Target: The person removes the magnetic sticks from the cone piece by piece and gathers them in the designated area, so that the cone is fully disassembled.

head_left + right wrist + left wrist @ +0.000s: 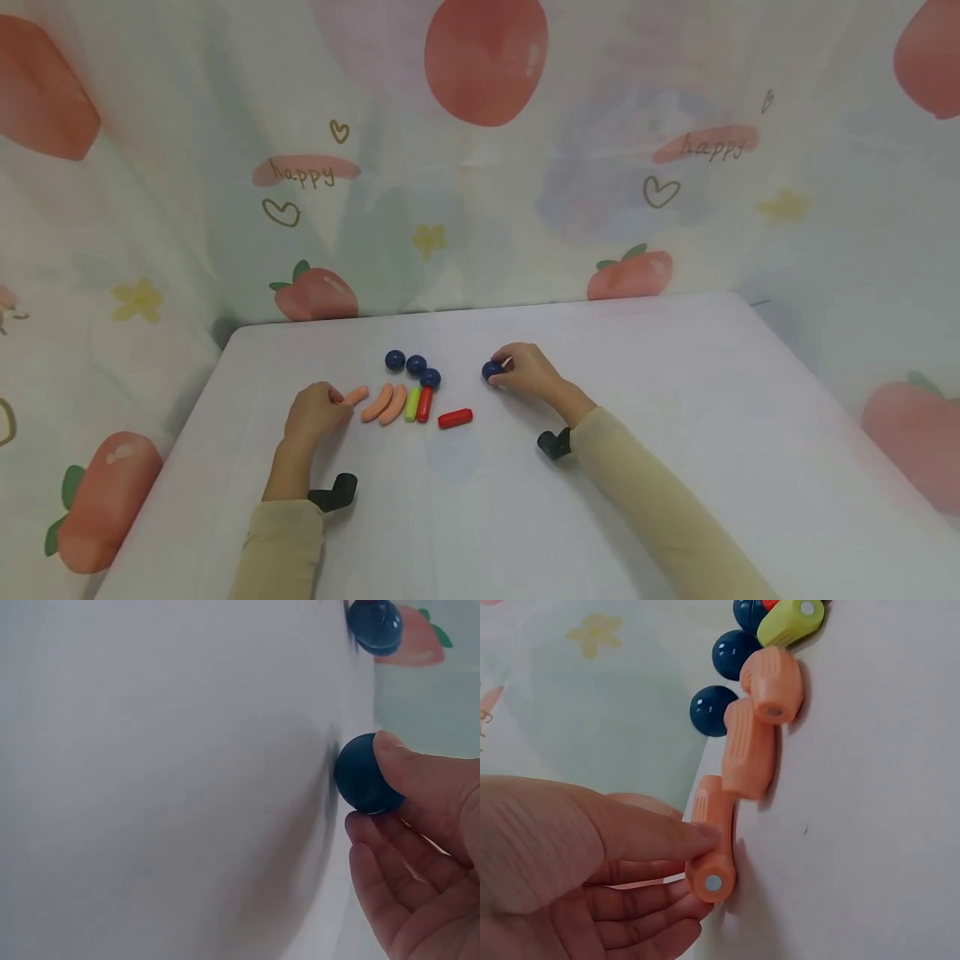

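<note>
My left hand (315,412) pinches a curved orange magnetic rod (715,851) between thumb and fingers; a round silver magnet shows in its end. Two more curved orange rods (377,403) lie just right of it. Beside those are a straight green rod (412,404) and a red rod (425,405). Another red rod (455,418) lies apart, to the right. My right hand (528,369) holds a dark blue ball (367,774) between thumb and fingers at the table surface. Several other blue balls (416,365) form a slanting row behind the rods.
A white-covered table (465,517) bears all the pieces. Behind it hangs a printed cloth (480,192) with fruit, hearts and lettering. Dark wrist cameras (334,493) stick out from both sleeves above the table.
</note>
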`<action>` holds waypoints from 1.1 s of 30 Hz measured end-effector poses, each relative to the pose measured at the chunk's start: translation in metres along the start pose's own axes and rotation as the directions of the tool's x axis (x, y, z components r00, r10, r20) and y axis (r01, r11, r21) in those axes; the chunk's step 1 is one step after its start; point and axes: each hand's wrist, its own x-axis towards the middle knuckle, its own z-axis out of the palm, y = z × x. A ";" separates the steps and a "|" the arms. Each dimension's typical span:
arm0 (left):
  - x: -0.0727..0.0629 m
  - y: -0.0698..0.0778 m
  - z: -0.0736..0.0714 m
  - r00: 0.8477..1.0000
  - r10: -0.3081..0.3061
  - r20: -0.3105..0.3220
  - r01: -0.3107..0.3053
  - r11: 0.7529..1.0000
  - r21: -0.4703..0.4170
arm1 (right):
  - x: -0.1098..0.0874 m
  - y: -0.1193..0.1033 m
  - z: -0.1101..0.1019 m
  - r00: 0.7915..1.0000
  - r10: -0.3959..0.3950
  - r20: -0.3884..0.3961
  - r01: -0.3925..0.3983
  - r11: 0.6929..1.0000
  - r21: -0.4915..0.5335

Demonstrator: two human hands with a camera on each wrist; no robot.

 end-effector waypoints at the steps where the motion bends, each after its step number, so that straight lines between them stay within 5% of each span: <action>1: 0.001 0.002 0.002 1.000 0.000 -0.005 0.000 1.000 -0.006 | 0.004 -0.002 0.002 1.000 0.002 0.008 -0.002 1.000 0.002; 14: -0.002 0.007 0.018 0.998 0.033 -0.052 -0.036 0.997 -0.072 | 0.039 -0.023 0.015 0.997 0.032 0.065 -0.030 0.999 -0.023; 23: -0.003 0.005 0.019 0.987 0.092 -0.128 -0.109 0.985 -0.133 | 0.042 -0.025 0.016 0.998 0.020 0.068 -0.019 1.000 -0.007; 33: -0.002 0.001 0.019 0.990 0.075 -0.117 -0.088 0.990 -0.114 | 0.036 -0.027 0.017 0.998 0.033 0.061 -0.035 0.999 0.028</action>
